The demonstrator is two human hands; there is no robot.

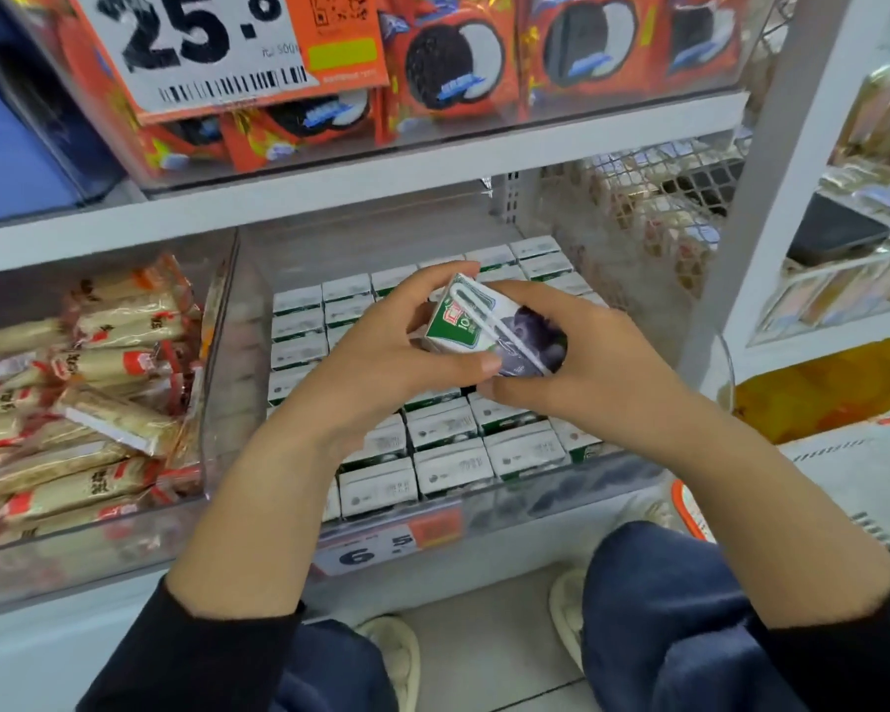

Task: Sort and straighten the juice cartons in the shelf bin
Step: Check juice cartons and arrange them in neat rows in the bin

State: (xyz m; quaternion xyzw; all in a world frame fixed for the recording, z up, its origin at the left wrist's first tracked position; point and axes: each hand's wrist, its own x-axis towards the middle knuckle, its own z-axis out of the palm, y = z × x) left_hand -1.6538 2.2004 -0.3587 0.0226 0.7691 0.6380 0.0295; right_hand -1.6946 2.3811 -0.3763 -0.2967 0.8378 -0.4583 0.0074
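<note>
A single juice carton (489, 328), green and purple with its wrapped straw (476, 316) facing up, is being held tilted above the shelf bin (535, 498), clear of the rows below. The left hand (402, 346) is gripping it from the left, fingers curling over the far top edge and thumb pressing along the near side. The right hand (561, 352) is cupping the right end, fingers wrapping behind and thumb lying just under the near lower corner. Beneath the fingertips, the packed cartons (448, 457) are standing upright in close rows; a dark gap appears to be showing just below the right thumb, though the hands are hiding most of it. Left of the bin, wrapped snack sticks (99, 382) are lying in a neighbouring compartment. Risk, as judged: lowering the carton while tilted could catch it on neighbouring tops, jamming it crooked or tearing the straw loose.
</note>
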